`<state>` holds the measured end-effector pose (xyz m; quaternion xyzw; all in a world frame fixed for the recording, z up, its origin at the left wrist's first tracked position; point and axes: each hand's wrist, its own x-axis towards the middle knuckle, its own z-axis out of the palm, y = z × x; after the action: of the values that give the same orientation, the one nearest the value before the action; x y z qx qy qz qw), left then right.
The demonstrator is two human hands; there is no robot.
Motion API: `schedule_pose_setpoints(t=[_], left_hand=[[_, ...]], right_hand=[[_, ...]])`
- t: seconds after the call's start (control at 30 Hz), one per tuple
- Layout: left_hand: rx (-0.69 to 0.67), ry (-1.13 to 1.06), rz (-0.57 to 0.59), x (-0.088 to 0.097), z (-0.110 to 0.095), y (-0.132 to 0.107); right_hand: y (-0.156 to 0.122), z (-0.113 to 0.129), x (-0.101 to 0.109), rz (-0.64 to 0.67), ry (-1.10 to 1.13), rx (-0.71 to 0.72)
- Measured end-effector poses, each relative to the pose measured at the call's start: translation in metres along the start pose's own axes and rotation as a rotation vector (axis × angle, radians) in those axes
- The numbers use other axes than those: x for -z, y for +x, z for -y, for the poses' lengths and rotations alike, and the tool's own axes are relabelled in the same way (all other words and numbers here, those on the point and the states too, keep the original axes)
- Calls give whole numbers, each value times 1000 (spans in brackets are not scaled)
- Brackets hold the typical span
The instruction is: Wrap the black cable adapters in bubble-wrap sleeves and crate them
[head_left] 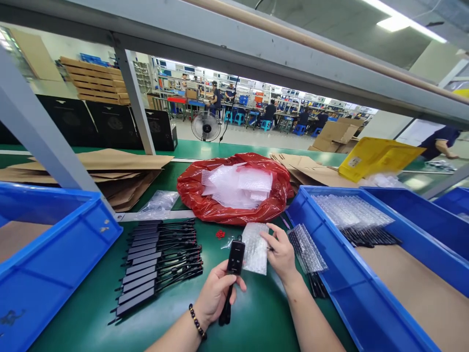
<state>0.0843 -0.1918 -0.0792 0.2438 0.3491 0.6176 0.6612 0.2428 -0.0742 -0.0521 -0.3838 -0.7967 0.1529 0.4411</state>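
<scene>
My left hand [217, 289] is closed around a small black handheld device [236, 256] with buttons and a dark cord or strap hanging below. A bubble wrap pouch [255, 249] is pinched in my right hand [281, 250], just right of the device. On the left, a row of similar black devices [141, 274] lies on the green table [252, 313], their cords pointing right. Beside my right forearm, several pouches [307, 249] with black ends sticking out lean against a blue bin. Small red pieces [220, 234] lie ahead of my left hand.
A red plastic bag [190, 193] full of bubble pouches [238, 183] stands at the back. Blue bins flank me, left [62, 254] and right [370, 274]; the right one holds wrapped devices [355, 215]. Cardboard sheets [120, 161] lie behind. A metal shelf beam [256, 41] crosses above.
</scene>
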Motion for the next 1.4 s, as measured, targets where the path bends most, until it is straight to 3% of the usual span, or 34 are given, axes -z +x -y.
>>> schedule_pose_setpoints(t=[0.07, 0.17, 0.27, 0.37, 0.67, 0.87, 1.13, 1.4], left_hand=[[26, 20, 27, -1, 0, -1], [93, 53, 99, -2, 2, -2], [161, 68, 172, -1, 5, -2], [188, 81, 204, -1, 8, -2], [195, 104, 219, 2, 12, -1], [134, 52, 205, 4, 11, 0], [29, 19, 75, 5, 11, 4], [108, 74, 28, 1, 13, 2]], right_hand=[[2, -6, 0, -109, 76, -120], [4, -15, -4, -272, 361, -428], [4, -17, -11, -292, 669, -632], [3, -9, -17, -238, 797, -690], [-8, 6, -26, -100, 812, -598], [-9, 11, -18, 358, 696, -507], [-6, 26, -8, 771, 668, -318], [-11, 20, -18, 548, 670, -426]])
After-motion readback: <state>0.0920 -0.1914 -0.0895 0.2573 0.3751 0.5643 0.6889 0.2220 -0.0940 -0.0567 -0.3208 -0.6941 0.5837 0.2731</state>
